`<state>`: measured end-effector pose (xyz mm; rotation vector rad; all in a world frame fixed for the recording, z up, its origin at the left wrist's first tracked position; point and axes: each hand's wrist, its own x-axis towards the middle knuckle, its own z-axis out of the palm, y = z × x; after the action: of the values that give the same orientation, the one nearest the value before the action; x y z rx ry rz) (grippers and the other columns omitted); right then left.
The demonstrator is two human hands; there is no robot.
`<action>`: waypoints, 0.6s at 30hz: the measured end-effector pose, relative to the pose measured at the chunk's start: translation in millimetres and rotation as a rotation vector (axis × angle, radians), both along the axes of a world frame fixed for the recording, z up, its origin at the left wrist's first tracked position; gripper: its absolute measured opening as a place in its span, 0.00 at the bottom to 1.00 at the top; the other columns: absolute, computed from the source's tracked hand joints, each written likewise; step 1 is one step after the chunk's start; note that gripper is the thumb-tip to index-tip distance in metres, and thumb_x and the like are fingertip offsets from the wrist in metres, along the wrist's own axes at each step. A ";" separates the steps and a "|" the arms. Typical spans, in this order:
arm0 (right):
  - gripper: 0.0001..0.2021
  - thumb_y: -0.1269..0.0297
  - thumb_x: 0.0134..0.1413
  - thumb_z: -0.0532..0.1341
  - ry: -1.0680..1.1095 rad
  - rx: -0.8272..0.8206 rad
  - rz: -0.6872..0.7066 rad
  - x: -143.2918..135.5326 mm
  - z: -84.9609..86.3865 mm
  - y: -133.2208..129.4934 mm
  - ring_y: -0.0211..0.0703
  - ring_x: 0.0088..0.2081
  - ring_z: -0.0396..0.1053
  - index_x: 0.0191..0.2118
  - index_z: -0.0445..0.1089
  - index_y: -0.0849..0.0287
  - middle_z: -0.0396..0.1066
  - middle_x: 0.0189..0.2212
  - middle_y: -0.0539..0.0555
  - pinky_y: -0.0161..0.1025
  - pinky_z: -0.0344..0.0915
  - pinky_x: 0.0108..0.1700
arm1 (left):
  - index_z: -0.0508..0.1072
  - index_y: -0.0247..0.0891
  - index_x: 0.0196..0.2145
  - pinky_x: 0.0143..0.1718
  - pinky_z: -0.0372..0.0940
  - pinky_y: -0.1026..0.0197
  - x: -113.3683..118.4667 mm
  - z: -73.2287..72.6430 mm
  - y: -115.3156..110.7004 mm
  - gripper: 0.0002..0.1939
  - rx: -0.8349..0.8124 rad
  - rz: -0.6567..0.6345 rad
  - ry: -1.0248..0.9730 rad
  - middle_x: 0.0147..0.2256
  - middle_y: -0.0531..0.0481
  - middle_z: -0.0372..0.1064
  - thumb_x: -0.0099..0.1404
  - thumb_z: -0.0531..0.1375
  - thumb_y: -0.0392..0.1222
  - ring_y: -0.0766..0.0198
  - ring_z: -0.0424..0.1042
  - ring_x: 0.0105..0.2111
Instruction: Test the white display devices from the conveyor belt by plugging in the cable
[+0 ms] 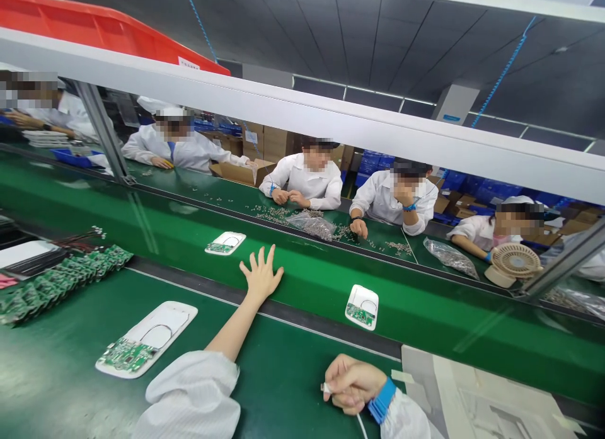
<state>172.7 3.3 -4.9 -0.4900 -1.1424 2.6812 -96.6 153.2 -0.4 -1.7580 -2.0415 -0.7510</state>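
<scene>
So from my feed: a white shell [231, 242] with a green board [218, 246] in it sits on the green belt [312, 281], just ahead and left of my left hand [262, 278], not touching. Long axis runs roughly left-right, right end slanting away a bit. Left's clearly nearer: empty, fingers spread, can't tell if it's touching the belt. Right hand [354, 382] is pinching a small white connector [325, 387] on a cable, over the worktop [283, 376]. Containers: red bin [104, 33] overhead, can't see inside; clear bag [312, 226] across the belt, loads of small parts in it.
</scene>
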 end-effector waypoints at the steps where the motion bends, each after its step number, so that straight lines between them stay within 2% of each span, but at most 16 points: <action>1: 0.08 0.73 0.46 0.61 -0.001 -0.002 0.000 -0.1 0.4 -0.2 0.28 0.09 0.52 0.34 0.71 0.74 0.63 0.10 0.48 0.27 0.45 0.09 | 0.46 0.41 0.60 0.50 0.35 0.34 -0.8 -1.2 0.3 0.32 -0.001 -0.007 0.009 0.58 0.38 0.46 0.60 0.49 0.51 0.39 0.44 0.55; 5: 0.07 0.74 0.46 0.61 -0.008 -0.001 -0.004 -0.2 2.3 -1.2 0.28 0.08 0.51 0.33 0.71 0.74 0.63 0.10 0.48 0.27 0.45 0.09 | 0.53 0.38 0.58 0.51 0.33 0.35 -1.7 -5.5 2.0 0.30 0.002 -0.033 0.045 0.58 0.37 0.48 0.60 0.49 0.52 0.39 0.44 0.55; 8: 0.07 0.74 0.47 0.61 -0.012 0.001 0.005 -0.3 3.8 -1.2 0.28 0.08 0.51 0.33 0.71 0.74 0.63 0.10 0.48 0.27 0.45 0.09 | 0.51 0.38 0.59 0.51 0.33 0.34 -2.1 -8.3 3.7 0.31 -0.038 -0.069 0.037 0.49 0.36 0.61 0.61 0.48 0.53 0.42 0.54 0.50; 10: 0.07 0.74 0.47 0.61 -0.013 -0.001 0.007 -0.3 4.0 -1.1 0.28 0.08 0.51 0.33 0.71 0.73 0.63 0.10 0.48 0.27 0.45 0.09 | 0.56 0.38 0.57 0.50 0.34 0.34 -2.9 -10.2 5.4 0.28 -0.108 -0.122 0.035 0.42 0.38 0.66 0.62 0.47 0.53 0.45 0.59 0.45; 13: 0.07 0.75 0.47 0.61 -0.011 0.002 0.013 -0.4 3.5 -0.9 0.28 0.08 0.52 0.34 0.71 0.74 0.63 0.10 0.48 0.27 0.45 0.09 | 0.69 0.38 0.47 0.50 0.36 0.36 -4.3 -12.9 8.3 0.24 -0.163 -0.171 0.040 0.41 0.38 0.66 0.62 0.46 0.53 0.46 0.59 0.44; 18: 0.07 0.75 0.47 0.60 -0.006 0.000 0.015 -0.9 2.7 0.5 0.29 0.08 0.52 0.34 0.71 0.74 0.63 0.10 0.48 0.27 0.46 0.09 | 0.72 0.39 0.43 0.50 0.42 0.39 -5.0 -13.5 10.1 0.21 -0.159 -0.212 0.040 0.44 0.39 0.64 0.62 0.47 0.52 0.47 0.58 0.47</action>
<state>171.9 3.8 -2.2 -0.4913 -1.1522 2.6939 -101.7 163.4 -14.0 -2.0856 -1.9563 -0.6210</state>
